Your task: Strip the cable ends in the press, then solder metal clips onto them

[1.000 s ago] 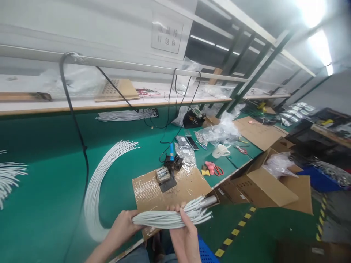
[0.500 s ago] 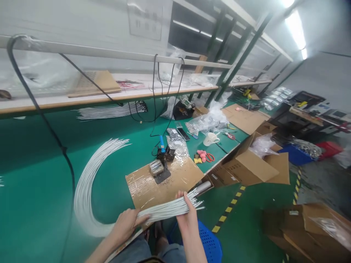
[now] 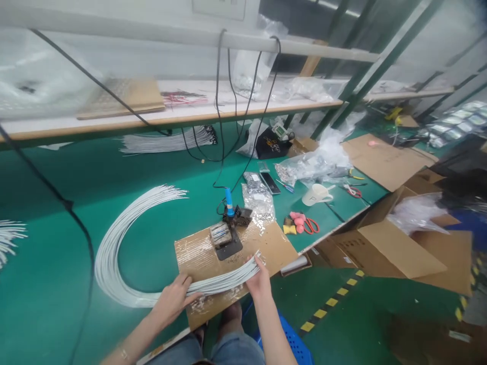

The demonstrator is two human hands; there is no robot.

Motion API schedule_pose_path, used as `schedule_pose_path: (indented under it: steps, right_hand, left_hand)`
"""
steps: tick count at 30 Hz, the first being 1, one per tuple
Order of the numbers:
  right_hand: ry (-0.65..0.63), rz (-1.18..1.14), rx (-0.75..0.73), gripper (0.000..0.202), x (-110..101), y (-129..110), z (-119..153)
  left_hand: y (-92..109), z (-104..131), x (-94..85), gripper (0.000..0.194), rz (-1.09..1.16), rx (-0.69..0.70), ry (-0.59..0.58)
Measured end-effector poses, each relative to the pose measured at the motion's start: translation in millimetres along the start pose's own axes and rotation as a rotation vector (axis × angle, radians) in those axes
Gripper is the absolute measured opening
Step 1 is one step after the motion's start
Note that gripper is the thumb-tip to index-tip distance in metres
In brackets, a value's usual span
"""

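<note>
Head view: your left hand (image 3: 175,301) clasps white wire bundle (image 3: 106,259); your right hand (image 3: 260,280) pinches 1 end of it over cardboard sheet (image 3: 277,249). Rest of bundle curves across green bench (image 3: 57,263), left of blue-handled tool (image 3: 229,202).

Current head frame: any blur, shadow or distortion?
Head view: wires, left hand and right hand fairly sharp; box at lower right dark and smeared; table shadowed below the shelf; outer edges look stretched, wide-angle style.
</note>
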State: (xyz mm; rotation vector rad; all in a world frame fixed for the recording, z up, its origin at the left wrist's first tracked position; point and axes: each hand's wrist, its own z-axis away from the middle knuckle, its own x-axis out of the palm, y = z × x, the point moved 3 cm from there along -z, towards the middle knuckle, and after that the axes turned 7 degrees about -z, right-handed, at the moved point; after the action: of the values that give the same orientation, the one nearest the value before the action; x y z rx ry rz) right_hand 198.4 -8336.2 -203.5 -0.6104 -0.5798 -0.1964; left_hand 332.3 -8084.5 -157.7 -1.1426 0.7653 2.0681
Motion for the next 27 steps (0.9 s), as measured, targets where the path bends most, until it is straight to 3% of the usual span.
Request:
schedule_pose_path:
  steps: [5, 9, 15, 20, 23, 27]
  right_hand:
    - [0.011, 0.151, 0.146, 0.034, 11.9, -10.8, -44.2]
    - [-0.026, 0.344, 0.212, 0.029, 3.0, -34.3, -60.5]
    - [-0.005, 0.564, 0.183, 0.027, -40.6, -85.6, -63.9]
    - [0.099, 0.649, 0.178, 0.025, -104.1, -123.4, -43.1]
    - [0.196, 0.691, 0.194, 0.024, -158.2, -127.8, -22.2]
    - [0.308, 0.779, 0.234, 0.023, -222.9, -111.3, 10.5]
  left_hand:
    - [-5.7, -44.2, -6.0, 0.028, -0.113, -0.075, -0.003]
    - [-8.6, -59.9, -11.6, 0.027, -0.151, -0.114, -0.038]
    - [-1.5, -44.7, -13.9, 0.033, -0.195, -0.137, -0.023]
    - [2.0, -5.9, -9.0, 0.036, -0.189, -0.197, 0.114]
    - [12.7, 41.4, 26.2, 0.041, -0.12, -0.235, 0.209]
    - [52.5, 98.2, 120.1, 0.03, 0.08, -0.143, 0.117]
